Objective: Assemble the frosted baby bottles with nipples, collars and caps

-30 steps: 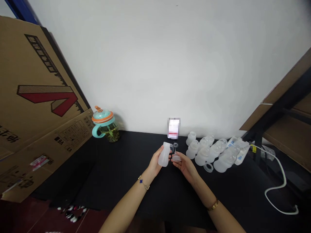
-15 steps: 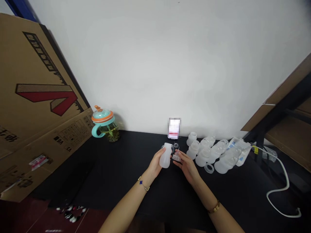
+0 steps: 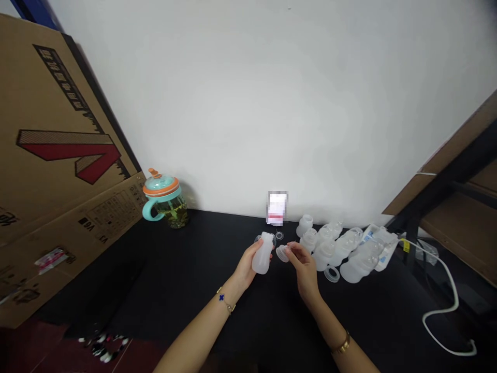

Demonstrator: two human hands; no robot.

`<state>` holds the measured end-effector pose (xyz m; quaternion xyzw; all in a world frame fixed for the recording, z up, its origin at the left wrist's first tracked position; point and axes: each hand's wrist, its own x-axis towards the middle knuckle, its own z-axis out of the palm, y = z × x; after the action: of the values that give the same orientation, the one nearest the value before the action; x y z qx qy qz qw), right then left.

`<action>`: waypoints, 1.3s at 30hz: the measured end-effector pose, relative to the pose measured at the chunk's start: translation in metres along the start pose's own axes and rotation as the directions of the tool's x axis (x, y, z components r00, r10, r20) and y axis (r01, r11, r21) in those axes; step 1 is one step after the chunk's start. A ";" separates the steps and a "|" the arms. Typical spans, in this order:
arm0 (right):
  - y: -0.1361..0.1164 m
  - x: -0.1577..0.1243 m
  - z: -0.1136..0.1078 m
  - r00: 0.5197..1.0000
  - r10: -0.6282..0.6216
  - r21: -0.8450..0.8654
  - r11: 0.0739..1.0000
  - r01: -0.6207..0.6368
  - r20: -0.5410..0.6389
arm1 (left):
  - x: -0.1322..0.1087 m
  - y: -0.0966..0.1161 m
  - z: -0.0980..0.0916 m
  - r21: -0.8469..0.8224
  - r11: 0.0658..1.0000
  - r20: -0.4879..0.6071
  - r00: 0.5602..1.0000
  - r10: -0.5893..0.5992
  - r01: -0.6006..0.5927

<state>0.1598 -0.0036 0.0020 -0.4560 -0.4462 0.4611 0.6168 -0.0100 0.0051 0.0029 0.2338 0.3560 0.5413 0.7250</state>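
Note:
My left hand is wrapped round a frosted white baby bottle, which stands nearly upright above the black table. A clear round piece shows behind its neck, partly hidden. Just right of the bottle, my right hand pinches a translucent bottle cap ring, its round side turned toward the bottle. Bottle and ring are apart. A small clear ring lies on the table behind them. To the right stand several similar bottles, some with clear domed tops, and a loose collar ring lies in front of them.
A bright pixelated screen leans against the white wall. At the left are a teal and orange lidded jug and a big cardboard box. Plastic packaging and a white cable lie at the right of the black table.
My right hand has drawn slightly away from the bottle and turned the cap ring so its round face shows. My left hand holds the bottle almost as before. The view has shifted slightly.

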 end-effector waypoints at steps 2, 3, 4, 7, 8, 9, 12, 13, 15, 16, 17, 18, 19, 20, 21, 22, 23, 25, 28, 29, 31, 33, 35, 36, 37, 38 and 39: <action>0.000 0.000 -0.001 0.998 -0.052 -0.034 0.998 0.052 -0.023 | 0.000 -0.002 -0.001 0.050 0.998 0.014 0.999 0.043 -0.043; -0.001 -0.001 -0.002 0.997 -0.072 -0.046 0.996 0.071 -0.037 | 0.000 -0.003 -0.001 0.081 0.994 0.020 0.998 0.067 -0.069; -0.001 -0.001 -0.003 0.994 -0.092 -0.054 0.995 0.089 -0.056 | -0.001 -0.003 0.000 0.116 0.989 0.023 0.995 0.092 -0.094; -0.003 -0.002 -0.004 0.981 -0.153 -0.066 0.987 0.146 -0.117 | -0.004 -0.004 0.004 0.234 0.954 0.031 0.982 0.184 -0.186; -0.004 -0.002 -0.005 0.977 -0.172 -0.067 0.984 0.165 -0.128 | -0.005 -0.004 0.006 0.283 0.930 0.043 0.972 0.230 -0.233; -0.005 -0.002 -0.005 0.973 -0.187 -0.065 0.982 0.180 -0.136 | -0.006 -0.004 0.007 0.342 0.895 0.057 0.957 0.284 -0.286; -0.008 -0.002 -0.006 0.967 -0.200 -0.037 0.980 0.197 -0.160 | -0.011 -0.003 0.010 0.506 0.753 0.114 0.899 0.424 -0.419; -0.008 -0.002 -0.006 0.966 -0.195 -0.024 0.981 0.194 -0.169 | -0.012 -0.003 0.011 0.546 0.711 0.127 0.883 0.451 -0.442; -0.008 -0.001 -0.006 0.969 -0.174 -0.002 0.984 0.177 -0.175 | -0.015 -0.003 0.011 0.600 0.655 0.142 0.867 0.478 -0.460; -0.008 -0.001 -0.006 0.972 -0.163 0.003 0.986 0.166 -0.171 | -0.016 -0.003 0.011 0.617 0.638 0.145 0.864 0.483 -0.461; -0.008 -0.001 -0.006 0.975 -0.153 0.006 0.988 0.156 -0.163 | -0.017 -0.003 0.011 0.630 0.626 0.146 0.862 0.486 -0.459; -0.007 -0.001 -0.006 0.978 -0.144 0.007 0.989 0.147 -0.153 | -0.017 -0.003 0.011 0.642 0.614 0.149 0.861 0.486 -0.458; -0.007 0.000 -0.006 0.980 -0.136 0.006 0.990 0.139 -0.144 | -0.018 -0.003 0.011 0.656 0.599 0.156 0.859 0.487 -0.459; -0.007 0.000 -0.006 0.982 -0.128 0.005 0.991 0.130 -0.136 | -0.018 -0.004 0.011 0.674 0.578 0.166 0.856 0.489 -0.460; -0.007 -0.001 -0.006 0.984 -0.122 0.002 0.992 0.123 -0.129 | -0.019 -0.004 0.011 0.693 0.552 0.179 0.852 0.491 -0.464; -0.007 -0.001 -0.006 0.986 -0.116 -0.002 0.993 0.116 -0.122 | -0.019 -0.005 0.011 0.710 0.526 0.192 0.848 0.494 -0.468; -0.007 -0.001 -0.006 0.987 -0.110 -0.005 0.994 0.110 -0.115 | -0.019 -0.005 0.010 0.725 0.502 0.203 0.843 0.499 -0.472; -0.006 -0.001 -0.005 0.990 -0.099 -0.007 0.995 0.099 -0.103 | -0.019 -0.006 0.011 0.744 0.467 0.214 0.833 0.510 -0.477; -0.005 -0.001 -0.005 0.991 -0.095 -0.017 0.995 0.094 -0.097 | -0.020 -0.005 0.011 0.766 0.433 0.217 0.824 0.523 -0.476; -0.004 -0.001 -0.005 0.991 -0.097 -0.023 0.995 0.095 -0.096 | -0.020 -0.005 0.012 0.774 0.420 0.219 0.822 0.525 -0.474; -0.003 0.000 -0.006 0.991 -0.101 -0.029 0.995 0.098 -0.091 | -0.020 -0.005 0.012 0.791 0.391 0.227 0.820 0.526 -0.470; -0.002 0.000 -0.006 0.991 -0.100 -0.021 0.995 0.099 -0.084 | -0.020 -0.005 0.012 0.807 0.362 0.237 0.817 0.526 -0.467; -0.001 0.000 -0.005 0.992 -0.097 -0.012 0.995 0.097 -0.077 | -0.020 -0.006 0.012 0.817 0.342 0.242 0.814 0.528 -0.464; -0.001 0.000 -0.005 0.993 -0.097 -0.010 0.995 0.097 -0.073 | -0.020 -0.007 0.011 0.819 0.337 0.243 0.813 0.529 -0.464; -0.002 0.000 -0.005 0.993 -0.099 -0.009 0.995 0.098 -0.071 | -0.019 -0.008 0.011 0.820 0.334 0.245 0.813 0.529 -0.465; -0.002 0.000 -0.004 0.993 -0.101 -0.011 0.995 0.100 -0.067 | -0.019 -0.008 0.010 0.819 0.335 0.247 0.813 0.527 -0.466; -0.002 -0.001 -0.004 0.993 -0.103 -0.014 0.995 0.102 -0.063 | -0.019 -0.009 0.010 0.818 0.336 0.250 0.814 0.524 -0.467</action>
<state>0.1637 -0.0053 0.0035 -0.4504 -0.4514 0.4116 0.6511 0.0000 -0.0153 0.0079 0.6386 0.5059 0.4944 0.3031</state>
